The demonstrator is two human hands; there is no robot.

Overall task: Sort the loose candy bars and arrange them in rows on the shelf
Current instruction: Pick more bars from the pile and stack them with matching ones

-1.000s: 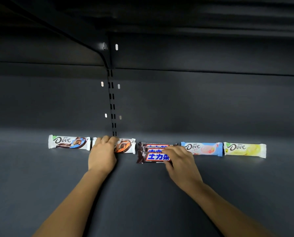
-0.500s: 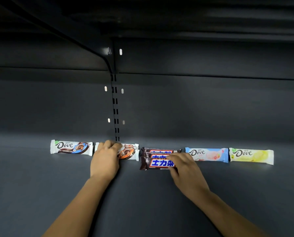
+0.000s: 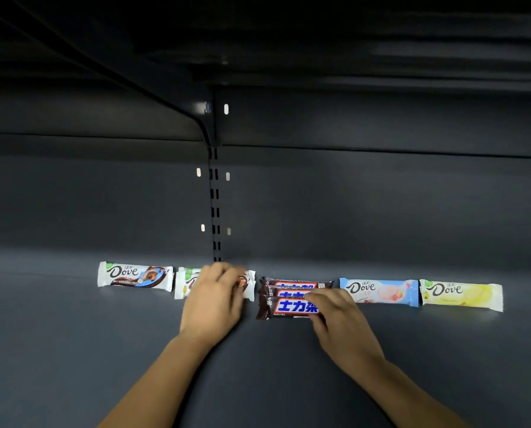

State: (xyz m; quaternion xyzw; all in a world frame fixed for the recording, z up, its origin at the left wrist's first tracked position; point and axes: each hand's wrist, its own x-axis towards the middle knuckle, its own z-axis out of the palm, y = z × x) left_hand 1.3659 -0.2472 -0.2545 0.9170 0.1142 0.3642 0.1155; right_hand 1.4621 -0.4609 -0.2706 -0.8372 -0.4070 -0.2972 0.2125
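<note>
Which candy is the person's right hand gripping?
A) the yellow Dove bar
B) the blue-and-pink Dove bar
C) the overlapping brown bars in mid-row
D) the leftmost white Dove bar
C: the right hand pinches the right end of the brown bars, while the left hand curls over a white Dove bar.

I see a dark back wall [image 3: 381, 196] with a strip of little slots [image 3: 214, 208] going up to a bracket [image 3: 206, 120] under the top board [image 3: 288, 35].
</note>
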